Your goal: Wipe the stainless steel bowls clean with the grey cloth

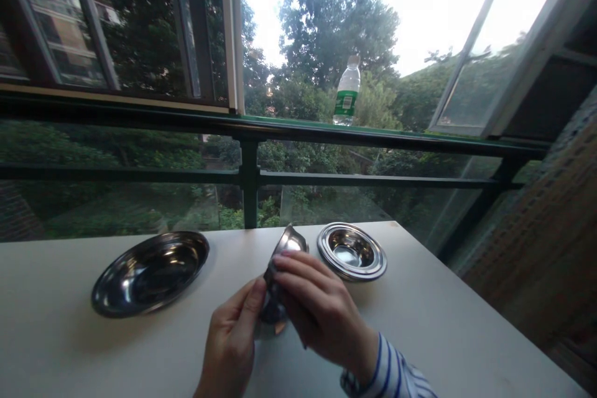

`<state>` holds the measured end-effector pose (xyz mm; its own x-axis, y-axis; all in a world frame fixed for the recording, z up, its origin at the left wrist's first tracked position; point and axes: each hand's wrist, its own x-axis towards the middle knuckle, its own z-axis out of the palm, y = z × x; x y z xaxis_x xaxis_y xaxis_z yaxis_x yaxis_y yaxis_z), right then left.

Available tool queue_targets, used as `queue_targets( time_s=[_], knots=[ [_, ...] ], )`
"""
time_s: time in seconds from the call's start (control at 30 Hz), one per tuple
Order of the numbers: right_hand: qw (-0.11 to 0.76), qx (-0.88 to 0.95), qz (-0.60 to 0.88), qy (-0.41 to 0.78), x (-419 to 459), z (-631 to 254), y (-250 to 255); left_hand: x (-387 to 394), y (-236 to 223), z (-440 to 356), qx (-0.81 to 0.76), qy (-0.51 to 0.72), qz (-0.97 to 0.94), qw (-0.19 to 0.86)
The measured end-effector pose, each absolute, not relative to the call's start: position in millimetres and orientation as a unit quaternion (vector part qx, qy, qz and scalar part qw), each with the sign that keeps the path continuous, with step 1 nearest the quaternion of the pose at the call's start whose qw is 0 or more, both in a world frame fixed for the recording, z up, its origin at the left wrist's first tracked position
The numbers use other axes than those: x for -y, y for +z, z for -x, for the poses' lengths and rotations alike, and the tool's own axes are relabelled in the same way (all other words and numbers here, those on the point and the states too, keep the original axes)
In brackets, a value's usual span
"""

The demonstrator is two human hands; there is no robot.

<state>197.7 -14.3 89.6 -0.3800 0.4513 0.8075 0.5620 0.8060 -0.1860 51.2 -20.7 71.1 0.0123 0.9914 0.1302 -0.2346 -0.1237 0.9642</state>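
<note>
A small shiny metal bowl (295, 240) is tilted up on its side above the white table, held between my two hands. My left hand (233, 336) pinches its near left edge, the thumb on top. My right hand (321, 305) lies across the bowl with its fingers curled over the surface. Something dark shows beneath the right palm; whether it is a cloth or only shadow I cannot make out. Much of the bowl is hidden by the fingers. Close by on the right sits a stack of round metal bowls (375, 270).
A wide, dark-looking metal basin (153, 277) rests on the left of the white table (69, 354). Behind the table runs a green railing (249, 193) with glass panels. A clear plastic bottle (346, 96) with a green label stands on the ledge. Patterned fabric (550, 224) hangs at right.
</note>
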Motion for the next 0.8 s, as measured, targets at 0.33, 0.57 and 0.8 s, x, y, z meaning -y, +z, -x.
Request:
queue_targets(
  time_s=[0.33, 0.57, 0.8],
  knots=[
    [0.453, 0.835, 0.303, -0.072, 14.6, -200.7, 90.4, 21.1, 69.6, -51.7, -0.388, 0.574, -0.486, 0.533],
    [0.501, 0.762, 0.404, -0.074, 8.5, -205.1, 89.1, 24.3, 75.9, -54.7, -0.396, 0.546, -0.478, 0.562],
    [0.447, 0.831, 0.322, -0.081, 15.8, -197.2, 89.2, 22.3, 80.9, -53.7, -0.412, 0.570, -0.446, 0.553]
  ],
)
